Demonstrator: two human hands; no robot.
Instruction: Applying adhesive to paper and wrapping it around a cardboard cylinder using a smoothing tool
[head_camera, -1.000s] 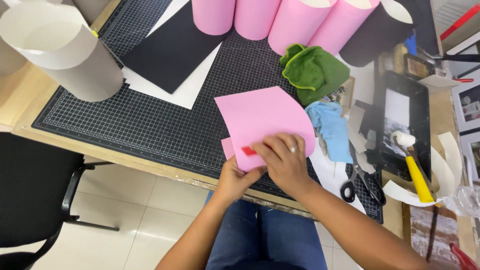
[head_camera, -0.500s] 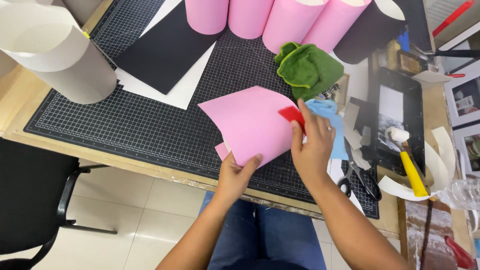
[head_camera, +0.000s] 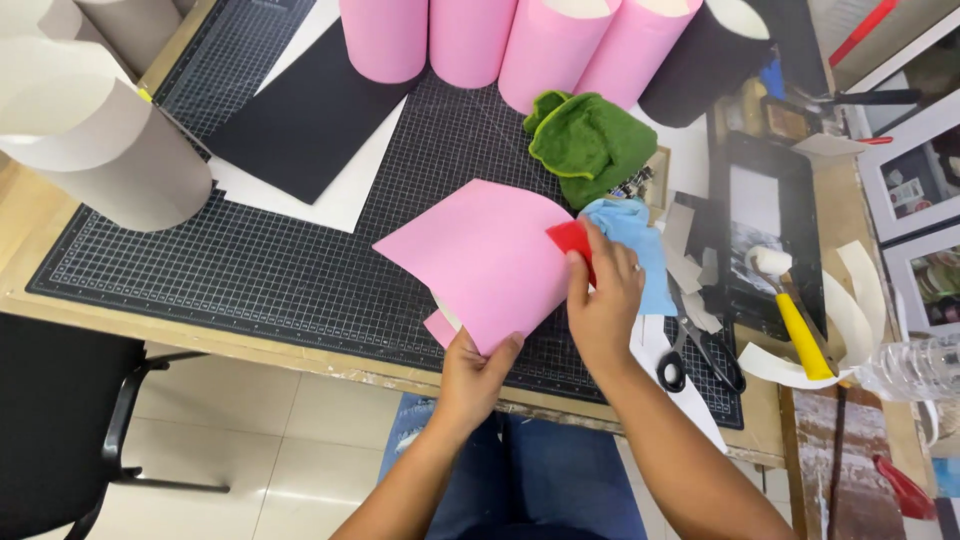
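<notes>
Gridded cutting mat underlies the pink sheet, pinched at its near corner by the left hand; the right hand grips a red scraper at its far edge. Uneven pressure could crease it.

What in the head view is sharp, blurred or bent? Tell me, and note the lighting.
Head view: even, soft light with no harsh glare and only faint shadows; the pink sheet, the left hand and the right hand on the red scraper read sharp; the wide lens bows the cutting mat edges; the frame corners soften slightly.
</notes>
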